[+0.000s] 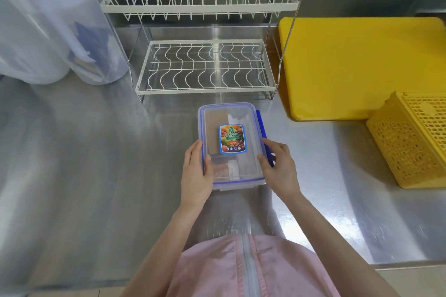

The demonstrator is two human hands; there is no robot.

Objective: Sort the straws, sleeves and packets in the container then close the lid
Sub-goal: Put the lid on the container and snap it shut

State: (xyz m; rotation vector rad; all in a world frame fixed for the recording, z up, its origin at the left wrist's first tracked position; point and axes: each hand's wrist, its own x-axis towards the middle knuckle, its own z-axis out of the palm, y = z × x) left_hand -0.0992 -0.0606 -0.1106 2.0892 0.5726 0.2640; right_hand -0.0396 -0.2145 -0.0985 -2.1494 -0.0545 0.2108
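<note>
Pink zipped clothing (243,270) fills the bottom edge of the view, with two bare forearms reaching forward from it over a steel bench (96,176). Both hands meet a clear container (231,169) that sits on the bench just ahead. Its lid (241,113), clear with a blue rim, lies on top of it. On the lid's middle is a coloured label (232,138) with fruit printed on it.

At the container's near left edge, the left hand (196,176) is clamped on the lid, thumb on top and palm against the side. Opposite it, the right hand (277,166) grips the near right edge, thumb over the rim and fingers down the side by a blue latch (261,125) that sticks outward. Through the lid show a brown sleeve (214,125), pale straws (237,118) along the right part, and packets (225,169) at the near end, all blurred by the plastic.

Beyond the container stands a white wire dish rack (205,67) with two tiers. Left of the rack are translucent plastic tubs (48,31). To the right lies a yellow cutting board (362,67), with a yellow slotted basket (415,137) resting partly on its near corner.
</note>
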